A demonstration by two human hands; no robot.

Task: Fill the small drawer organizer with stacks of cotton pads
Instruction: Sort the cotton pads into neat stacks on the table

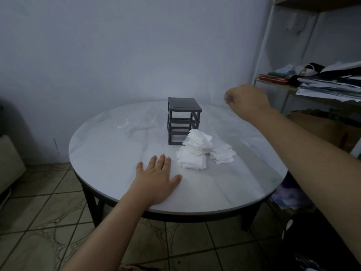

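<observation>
On surface [117, 173]: organizer [183, 121] frame bare, cotton pads [203, 151] heaped at its 5 o'clock, nothing loaded yet; left hand [156, 178] flat, open; right hand [248, 100] fisted, contents unclear.

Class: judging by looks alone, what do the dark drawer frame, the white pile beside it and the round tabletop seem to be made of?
Drawer frame: probably moulded plastic, matt dark grey, with thin uniform bars.
White pile: soft cotton pads, matt, fuzzy-edged squares in slumped stacks.
Tabletop: marble-look stone or laminate, smooth with a slight sheen and pale grey veining; which one is unclear.
</observation>
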